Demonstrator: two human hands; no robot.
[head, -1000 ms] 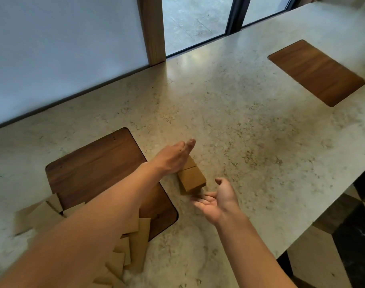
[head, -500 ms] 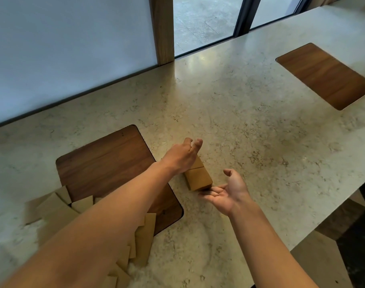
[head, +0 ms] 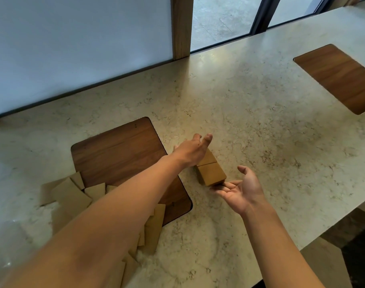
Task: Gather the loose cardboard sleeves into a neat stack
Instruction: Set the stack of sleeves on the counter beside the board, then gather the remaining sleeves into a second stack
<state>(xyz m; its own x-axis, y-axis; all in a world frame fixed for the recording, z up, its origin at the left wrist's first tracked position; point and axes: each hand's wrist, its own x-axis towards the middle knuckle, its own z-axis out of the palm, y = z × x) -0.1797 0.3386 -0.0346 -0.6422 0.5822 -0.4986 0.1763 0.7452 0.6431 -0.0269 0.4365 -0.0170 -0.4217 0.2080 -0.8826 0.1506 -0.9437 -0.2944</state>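
A neat stack of brown cardboard sleeves (head: 211, 171) stands on the stone counter (head: 260, 125), just right of a wooden inlay. My left hand (head: 191, 150) lies flat along the stack's far left side, fingers straight. At the stack's near end my right hand (head: 240, 189) is held palm up, its straight fingertips touching the bottom edge. Several loose cardboard sleeves (head: 73, 196) lie scattered at the near left, partly hidden under my left forearm.
A dark wooden inlay (head: 119, 154) sits in the counter left of the stack, another wooden inlay (head: 341, 77) at the far right. A frosted window and a wooden post (head: 181, 26) line the far edge. The counter's edge drops to the floor on the right.
Both hands stay against the stack and shift only slightly. The view has tilted a little, so the stack and inlays sit further right and up in the frame.
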